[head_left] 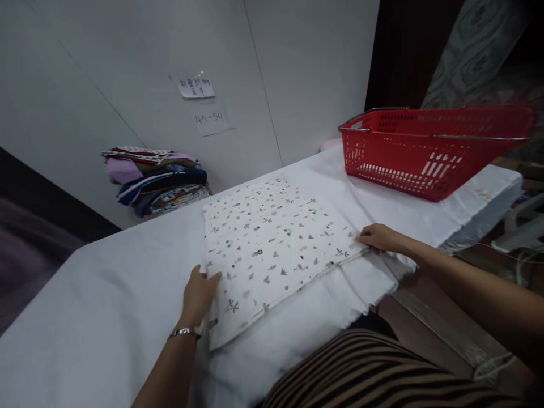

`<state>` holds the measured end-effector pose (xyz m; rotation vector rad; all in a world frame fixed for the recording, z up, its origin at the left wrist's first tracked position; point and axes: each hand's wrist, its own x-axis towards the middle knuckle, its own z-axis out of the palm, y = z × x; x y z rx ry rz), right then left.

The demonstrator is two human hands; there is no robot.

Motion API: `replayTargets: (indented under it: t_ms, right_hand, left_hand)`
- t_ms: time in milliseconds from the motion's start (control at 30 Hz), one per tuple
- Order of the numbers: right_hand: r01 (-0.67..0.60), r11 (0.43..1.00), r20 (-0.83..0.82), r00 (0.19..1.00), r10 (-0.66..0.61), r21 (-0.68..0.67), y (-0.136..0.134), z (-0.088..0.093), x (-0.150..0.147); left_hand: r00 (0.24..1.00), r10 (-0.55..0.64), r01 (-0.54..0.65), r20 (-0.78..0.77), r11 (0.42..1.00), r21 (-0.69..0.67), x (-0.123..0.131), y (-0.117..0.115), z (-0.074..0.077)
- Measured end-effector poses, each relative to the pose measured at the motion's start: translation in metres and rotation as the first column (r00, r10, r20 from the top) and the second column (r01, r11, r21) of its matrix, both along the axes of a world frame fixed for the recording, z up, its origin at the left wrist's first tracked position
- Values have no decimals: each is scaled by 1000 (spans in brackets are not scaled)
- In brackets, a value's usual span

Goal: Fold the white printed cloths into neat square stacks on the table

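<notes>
A white cloth with small printed figures [272, 238] lies folded flat on the white-covered table [106, 306]. My left hand [199, 294] grips the cloth's near left edge, thumb on top and fingers curled under the fabric. A watch sits on that wrist. My right hand [378, 237] pinches the cloth's right corner, fingers closed on the fabric edge.
A red plastic basket [429, 150] with metal handles stands at the table's far right end. A stack of folded coloured cloths [155, 180] rests against the grey wall at the back left. Two paper notes [204, 105] are stuck on the wall. My striped clothing [374, 374] shows at the bottom.
</notes>
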<state>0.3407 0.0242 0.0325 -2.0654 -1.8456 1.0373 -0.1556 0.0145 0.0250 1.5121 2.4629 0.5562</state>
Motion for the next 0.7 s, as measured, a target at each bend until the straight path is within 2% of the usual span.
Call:
replayTargets:
  t_ms: [100, 233, 400, 500, 600, 700]
  right_hand:
    - [-16, 998, -47, 999, 14, -56, -2, 3, 2]
    - [-26, 999, -119, 993, 23, -26, -5, 4, 3]
    - [-24, 999, -124, 992, 20, -26, -6, 1, 5]
    - [11, 1000, -209, 978, -14, -18, -8, 3, 6]
    - [47, 995, -287, 955, -69, -84, -10, 3, 5]
    - [51, 986, -242, 966, -89, -160, -12, -2, 5]
  left_hand:
    - [999, -14, 15, 32, 999, -51, 4, -17, 0]
    - [998, -10, 14, 58, 997, -75, 6, -35, -1]
    - [996, -47, 53, 81, 996, -71, 8, -54, -4]
    - [996, -71, 74, 55, 995, -61, 9, -64, -7]
    - [998, -55, 58, 40, 995, -77, 7, -69, -8]
    - [999, -46, 49, 28, 993, -106, 7, -69, -8]
